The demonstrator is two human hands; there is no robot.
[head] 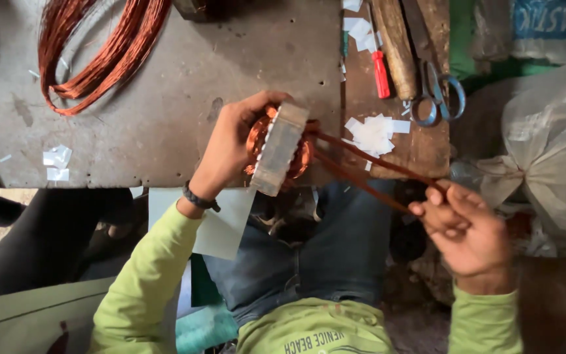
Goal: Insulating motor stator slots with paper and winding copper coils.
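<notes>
Right hand (470,236) pulls copper wire (361,164) rightward from tilted stator (280,149).

A worn grey counter (185,98) fills the upper part of the view. A looped bundle of copper wire (103,49) lies at its far left, and small white paper scraps (56,162) sit near its left front edge. Just beside its right end lies a brown wooden board (420,147). On the board rest a red-handled screwdriver (380,73), a pair of blue-handled scissors (437,95), a wooden handle (396,46) and a heap of white paper slips (373,133).
</notes>
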